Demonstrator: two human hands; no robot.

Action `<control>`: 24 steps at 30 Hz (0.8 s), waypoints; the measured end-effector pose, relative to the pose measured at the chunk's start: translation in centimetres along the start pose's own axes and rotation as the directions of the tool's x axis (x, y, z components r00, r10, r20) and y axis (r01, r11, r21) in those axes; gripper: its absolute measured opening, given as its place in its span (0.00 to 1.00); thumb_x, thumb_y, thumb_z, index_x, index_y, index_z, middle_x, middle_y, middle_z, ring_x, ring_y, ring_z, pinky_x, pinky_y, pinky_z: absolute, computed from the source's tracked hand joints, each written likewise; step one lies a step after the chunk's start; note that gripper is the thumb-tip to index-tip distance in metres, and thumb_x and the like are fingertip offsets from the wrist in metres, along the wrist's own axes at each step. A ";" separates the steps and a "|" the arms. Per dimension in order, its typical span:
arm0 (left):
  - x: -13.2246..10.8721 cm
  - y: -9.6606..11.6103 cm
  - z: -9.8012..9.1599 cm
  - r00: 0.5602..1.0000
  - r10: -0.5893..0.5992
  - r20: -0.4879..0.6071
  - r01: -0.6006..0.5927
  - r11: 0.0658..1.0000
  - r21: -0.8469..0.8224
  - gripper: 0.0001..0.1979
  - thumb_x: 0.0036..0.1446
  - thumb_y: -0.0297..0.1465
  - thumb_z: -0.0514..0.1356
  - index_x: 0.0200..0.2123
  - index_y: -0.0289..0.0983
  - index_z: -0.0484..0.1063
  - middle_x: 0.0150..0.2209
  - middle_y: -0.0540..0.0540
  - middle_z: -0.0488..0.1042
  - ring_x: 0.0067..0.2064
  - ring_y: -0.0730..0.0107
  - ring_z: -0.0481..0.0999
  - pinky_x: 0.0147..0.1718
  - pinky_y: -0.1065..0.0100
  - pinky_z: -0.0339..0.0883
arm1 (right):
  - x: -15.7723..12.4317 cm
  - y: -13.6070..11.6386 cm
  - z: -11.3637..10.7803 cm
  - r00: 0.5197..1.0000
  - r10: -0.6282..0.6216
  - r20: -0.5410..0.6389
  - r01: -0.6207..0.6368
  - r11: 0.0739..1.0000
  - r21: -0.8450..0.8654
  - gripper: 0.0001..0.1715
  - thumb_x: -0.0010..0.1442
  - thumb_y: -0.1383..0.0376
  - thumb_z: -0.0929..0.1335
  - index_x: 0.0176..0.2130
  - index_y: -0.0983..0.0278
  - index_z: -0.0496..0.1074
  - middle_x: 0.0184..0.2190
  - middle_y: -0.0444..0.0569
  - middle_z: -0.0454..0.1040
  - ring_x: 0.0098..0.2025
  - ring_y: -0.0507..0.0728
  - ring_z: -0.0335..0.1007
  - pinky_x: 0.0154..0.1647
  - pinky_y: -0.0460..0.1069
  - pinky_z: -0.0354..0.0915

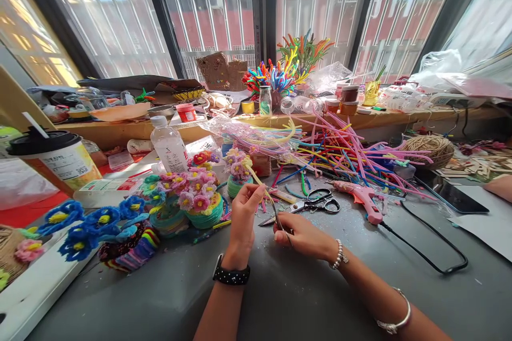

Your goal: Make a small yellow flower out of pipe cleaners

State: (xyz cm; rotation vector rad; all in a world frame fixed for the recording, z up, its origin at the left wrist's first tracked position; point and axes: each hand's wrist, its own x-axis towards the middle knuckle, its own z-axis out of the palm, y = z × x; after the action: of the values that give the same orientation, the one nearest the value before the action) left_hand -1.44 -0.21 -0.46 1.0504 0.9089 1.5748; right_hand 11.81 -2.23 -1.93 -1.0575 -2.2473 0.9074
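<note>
My left hand (244, 218) is raised above the grey table (304, 298), fingers pinched on a thin yellow pipe cleaner (258, 180) that runs up to a small pink and yellow flower (237, 162). My right hand (302, 235) is closed on the lower end of the same stem, close to the left hand. Black-handled scissors (316, 203) lie just beyond my hands. A pink glue gun (362, 198) rests to their right, its black cord (432, 240) looping across the table.
Pipe-cleaner flower pots in pink (198, 194) and blue (104, 226) stand at left. A heap of loose pipe cleaners (340, 154), a water bottle (168, 144), a lidded cup (52, 162), a twine ball (430, 148) and a phone (452, 194) crowd the back. Another person's hand shows at the right edge (500, 186).
</note>
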 end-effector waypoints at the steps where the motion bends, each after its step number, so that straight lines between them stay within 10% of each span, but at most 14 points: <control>1: 0.0 0.0 0.0 1.000 0.002 0.000 -0.002 1.000 -0.001 0.05 0.42 0.31 0.59 0.22 0.36 0.65 0.22 0.55 0.62 0.25 0.80 0.60 0.28 0.76 0.56 | 0.0 0.0 0.0 1.000 -0.001 -0.001 0.001 1.000 0.009 0.39 0.45 0.36 0.48 0.22 0.67 0.61 0.22 0.45 0.62 0.24 0.50 0.54 0.25 0.46 0.54; 24: 0.0 0.2 0.2 0.997 -0.012 -0.072 0.009 0.999 -0.050 0.06 0.41 0.31 0.60 0.22 0.35 0.66 0.22 0.55 0.63 0.25 0.80 0.61 0.30 0.76 0.56 | 0.2 0.0 0.2 0.995 0.067 -0.068 -0.057 0.988 0.140 0.33 0.46 0.40 0.57 0.13 0.66 0.56 0.12 0.41 0.56 0.17 0.47 0.49 0.17 0.44 0.46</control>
State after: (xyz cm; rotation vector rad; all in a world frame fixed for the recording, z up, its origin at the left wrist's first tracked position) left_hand -1.35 -0.23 -0.22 0.9571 0.9179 1.6279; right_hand 11.54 -2.13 -1.97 -1.0852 -2.0705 1.0181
